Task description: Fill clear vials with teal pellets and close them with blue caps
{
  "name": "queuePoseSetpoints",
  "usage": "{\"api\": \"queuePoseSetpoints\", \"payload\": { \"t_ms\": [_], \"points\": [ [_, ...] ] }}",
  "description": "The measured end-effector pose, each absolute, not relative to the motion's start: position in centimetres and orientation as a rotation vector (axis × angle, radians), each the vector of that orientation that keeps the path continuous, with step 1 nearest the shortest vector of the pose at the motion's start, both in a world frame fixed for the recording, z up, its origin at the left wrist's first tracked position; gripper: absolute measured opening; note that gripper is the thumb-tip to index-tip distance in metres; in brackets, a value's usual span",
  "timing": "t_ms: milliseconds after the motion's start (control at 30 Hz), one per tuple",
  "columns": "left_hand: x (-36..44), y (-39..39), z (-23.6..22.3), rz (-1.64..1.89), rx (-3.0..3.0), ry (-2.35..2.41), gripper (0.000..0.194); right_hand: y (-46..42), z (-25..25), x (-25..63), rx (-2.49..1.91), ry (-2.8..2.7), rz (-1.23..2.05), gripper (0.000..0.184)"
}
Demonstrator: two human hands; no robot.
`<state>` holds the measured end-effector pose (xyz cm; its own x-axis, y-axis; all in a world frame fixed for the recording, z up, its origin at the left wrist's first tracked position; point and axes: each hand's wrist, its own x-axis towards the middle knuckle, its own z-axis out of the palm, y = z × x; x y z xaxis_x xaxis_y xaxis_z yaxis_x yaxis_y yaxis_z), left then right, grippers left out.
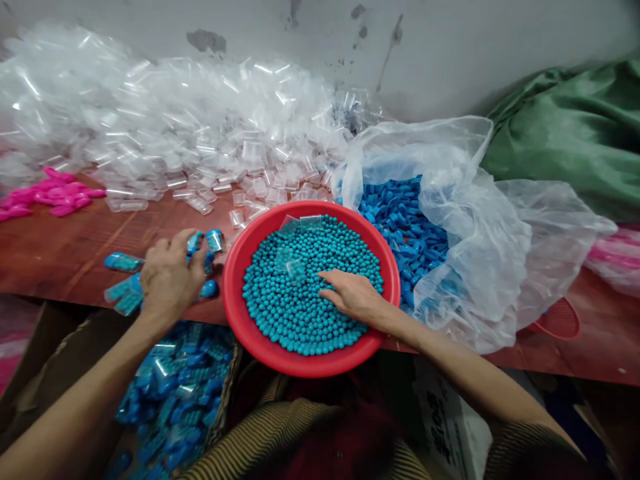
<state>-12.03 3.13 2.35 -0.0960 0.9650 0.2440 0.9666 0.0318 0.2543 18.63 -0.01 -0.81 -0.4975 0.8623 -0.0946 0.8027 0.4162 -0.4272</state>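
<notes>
Two bare hands are showing in the head view, my only feed. Left hand (170,277) is curling over small clear plastic tubes with bright-blue caps (124,262) lying near the front edge of the red-brown tabletop (50,253). Its back is facing me, so I can't tell if it's gripping one. Right hand (357,297) is reaching over the rim of the round red plastic basin (233,293), above a bed of small round turquoise beads (310,327). Thumb and forefinger are standing apart, nothing showing between them; can't tell if they're touching beads.

Risks I'm seeing: basin is sitting at the table edge, its near rim jutting past. Right forearm is crossing that rim; if it's leaning there, basin could be tipping and shedding beads. Several transparent plastic cases (287,260) are lying on the beads; a careless sweep could be burying them. A knock from the left hand could be sending tubes over the edge, into the brown cardboard carton (224,400) below or past it. Loose blue plastic pieces (400,220) are sitting in an open translucent plastic bag (475,220); if the forearm is catching its film, they could be spilling.
</notes>
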Motion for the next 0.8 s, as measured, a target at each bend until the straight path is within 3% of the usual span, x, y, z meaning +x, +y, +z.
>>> {"api": "queuePoseSetpoints", "payload": {
  "t_ms": [233, 367, 533, 700, 800],
  "points": [
    [-5.3, 2.5, 0.5, -0.106, -2.827, -1.41, 0.034, -0.4, 0.7, 18.9, -1.315, -2.339, 0.614, 0.029],
    [-2.2, 2.9, -0.4, -0.164, -3.12, -1.196, 0.029, -0.3, 1.1, 23.1, -1.339, -1.906, 0.492, 0.027],
    [5.3, 4.2, 1.7, -0.562, -3.531, -1.406, 0.028, 3.3, -2.3, 32.1, -1.897, -1.644, 0.312, 0.039],
    [15.0, 7.7, 3.6, -0.93, -3.551, -1.622, 0.032, 6.8, -6.5, 36.8, -1.892, -1.783, 0.351, 0.066],
    [19.1, 11.5, 3.0, -0.858, -3.394, -1.906, 0.036, 9.7, -6.4, 38.5, -1.807, -1.746, 0.291, 0.061]
  ]
}}
